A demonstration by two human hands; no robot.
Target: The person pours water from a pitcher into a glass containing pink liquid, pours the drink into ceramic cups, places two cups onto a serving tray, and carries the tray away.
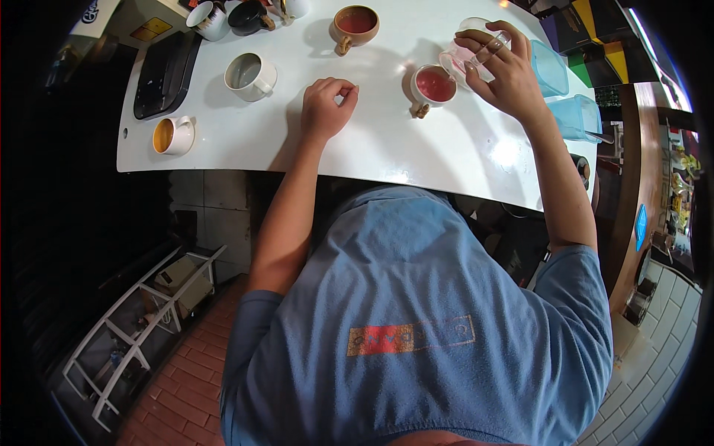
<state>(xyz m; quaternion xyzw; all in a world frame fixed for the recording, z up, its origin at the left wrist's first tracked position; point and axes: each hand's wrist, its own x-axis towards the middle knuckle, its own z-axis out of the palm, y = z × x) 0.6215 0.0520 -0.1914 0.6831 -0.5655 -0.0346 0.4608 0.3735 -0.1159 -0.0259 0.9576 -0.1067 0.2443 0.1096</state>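
My right hand [506, 74] is wrapped round the handle of a clear glass pitcher [451, 62] with pink-red liquid in it. The pitcher tilts left, its spout at the rim of a white cup [433, 85] that has red liquid inside and a knobbly brown handle. Part of the pitcher is hidden behind my fingers. My left hand [327, 108] rests on the white table [387, 149], fingers curled in and nothing visible in them. Farther back stands a brown cup [356, 24], also with red liquid. A white mug [250, 76] is left of my left hand.
At the table's left are a black flat device [166, 74] and a white mug with a yellow inside [174, 136]. Several mugs [249, 16] stand at the back left. Light-blue containers [576, 117] line the right edge, one with a utensil sticking out.
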